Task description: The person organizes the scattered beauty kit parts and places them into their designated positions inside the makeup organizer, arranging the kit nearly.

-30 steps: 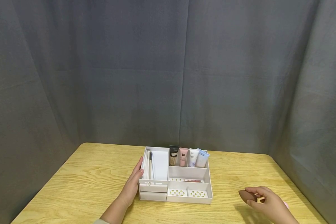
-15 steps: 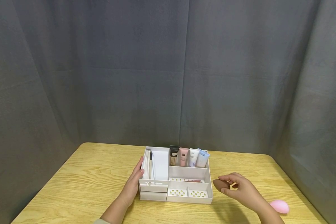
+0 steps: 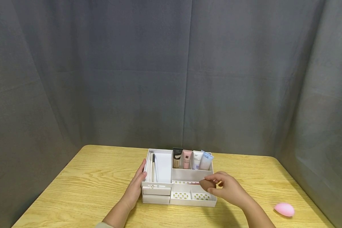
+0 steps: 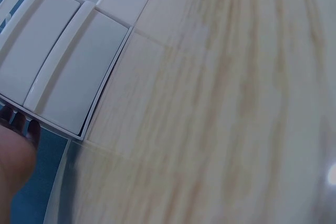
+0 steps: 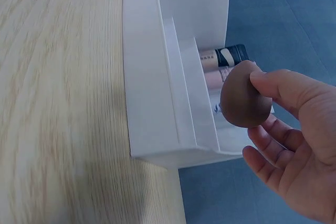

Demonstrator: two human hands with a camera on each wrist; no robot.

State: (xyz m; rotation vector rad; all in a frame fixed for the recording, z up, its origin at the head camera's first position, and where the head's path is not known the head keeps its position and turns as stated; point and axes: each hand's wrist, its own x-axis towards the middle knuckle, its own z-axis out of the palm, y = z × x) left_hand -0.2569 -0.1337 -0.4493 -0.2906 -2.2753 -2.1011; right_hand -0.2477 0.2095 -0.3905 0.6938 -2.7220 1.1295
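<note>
Here we steady the white plastic compartment organiser (image 3: 179,190) with our flat, straight-fingered left hand (image 3: 136,186), so our right hand (image 3: 227,190) can pinch the brown egg-shaped makeup sponge (image 3: 206,184) above its front compartments.

The right hand (image 3: 231,191) covers most of the brown sponge (image 3: 206,184) from above. Labels on the tubes (image 3: 192,160) are way too tiny to read, and the left wrist view is mostly blur.
</note>
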